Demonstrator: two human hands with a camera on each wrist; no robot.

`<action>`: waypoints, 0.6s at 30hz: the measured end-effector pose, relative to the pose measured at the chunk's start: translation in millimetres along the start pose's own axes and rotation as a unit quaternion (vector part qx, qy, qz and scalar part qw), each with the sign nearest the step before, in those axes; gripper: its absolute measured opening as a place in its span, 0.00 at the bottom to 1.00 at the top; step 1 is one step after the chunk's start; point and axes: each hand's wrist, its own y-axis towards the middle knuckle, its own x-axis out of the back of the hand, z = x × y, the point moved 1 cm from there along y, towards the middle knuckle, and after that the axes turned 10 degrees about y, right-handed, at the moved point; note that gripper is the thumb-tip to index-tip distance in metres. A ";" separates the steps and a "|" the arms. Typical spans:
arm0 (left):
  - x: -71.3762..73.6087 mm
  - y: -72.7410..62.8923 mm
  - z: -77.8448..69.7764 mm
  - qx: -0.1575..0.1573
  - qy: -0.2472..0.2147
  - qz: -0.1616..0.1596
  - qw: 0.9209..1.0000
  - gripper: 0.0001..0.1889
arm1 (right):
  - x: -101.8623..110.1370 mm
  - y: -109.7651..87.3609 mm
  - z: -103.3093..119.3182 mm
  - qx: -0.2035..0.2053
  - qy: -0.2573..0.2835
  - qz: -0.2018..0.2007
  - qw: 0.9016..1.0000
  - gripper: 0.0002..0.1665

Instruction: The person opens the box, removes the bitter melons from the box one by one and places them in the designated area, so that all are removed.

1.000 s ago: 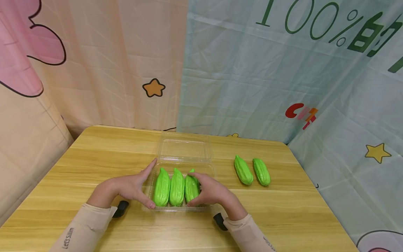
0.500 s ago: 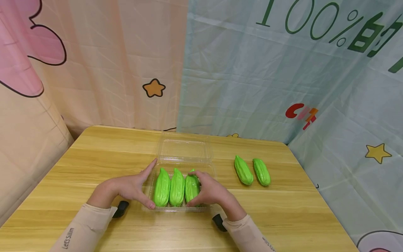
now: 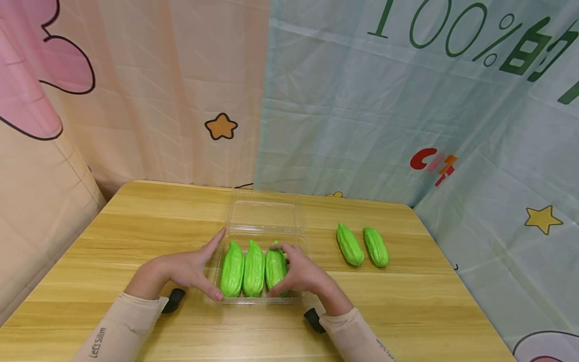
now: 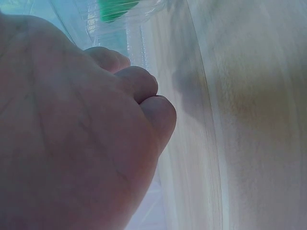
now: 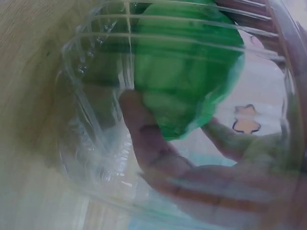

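Three green bitter melons lie side by side in a clear plastic clamshell box [image 3: 285, 300], whose lid [image 3: 264, 213] is folded back. My right hand [image 3: 298, 271] reaches inside and grips the rightmost bitter melon [image 3: 275, 269] between thumb and fingers. Through the clear wall in the right wrist view, the fingers lie against that melon [image 5: 187, 62]. My left hand [image 3: 190, 269] is at the box's left side, with thumb and index finger spread along it. To the right of it are the left melon [image 3: 232, 271] and the middle melon [image 3: 254, 271].
Two more bitter melons lie on the wooden table [image 3: 407, 311] to the right of the box, one nearer [image 3: 350, 245] and one farther right [image 3: 376, 247]. Printed curtains [image 3: 344, 125] stand behind the table and at its sides.
The right hand and the melon it grips have shifted very slightly to the left. The left hand has not visibly moved.
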 end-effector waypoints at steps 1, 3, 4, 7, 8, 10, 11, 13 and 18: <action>0.1 -0.1 0.0 0.000 0.000 0.000 1.000 0.79 | 0.0 0.1 -0.4 -0.001 0.006 -0.001 1.000 0.58; 0.3 -0.2 0.0 -0.001 0.001 0.000 1.000 0.79 | -0.1 0.3 -0.8 -0.003 0.011 -0.002 1.000 0.59; 0.4 -0.1 0.0 -0.002 0.002 -0.001 1.000 0.79 | 0.0 0.4 -1.1 -0.004 0.013 -0.002 1.000 0.59; 0.5 0.1 0.0 -0.004 0.002 -0.002 1.000 0.79 | 0.4 0.7 -2.0 -0.006 0.014 -0.003 1.000 0.59; 0.5 0.2 0.1 -0.004 0.003 -0.002 1.000 0.79 | 0.5 0.7 -2.1 -0.006 0.014 -0.003 1.000 0.59; 0.5 0.3 0.2 -0.004 0.003 -0.002 1.000 0.79 | 0.8 0.6 -2.0 -0.007 0.016 -0.004 1.000 0.59; 0.4 0.4 0.2 -0.003 0.003 -0.002 1.000 0.79 | 1.0 0.6 -2.1 -0.006 0.016 -0.005 1.000 0.59; 0.4 0.4 0.3 -0.002 0.004 -0.002 1.000 0.79 | 1.4 0.4 -1.9 -0.006 0.016 -0.007 1.000 0.59; 0.4 0.4 0.3 0.003 0.003 0.001 1.000 0.80 | 2.9 -0.9 0.7 0.001 0.018 -0.012 1.000 0.59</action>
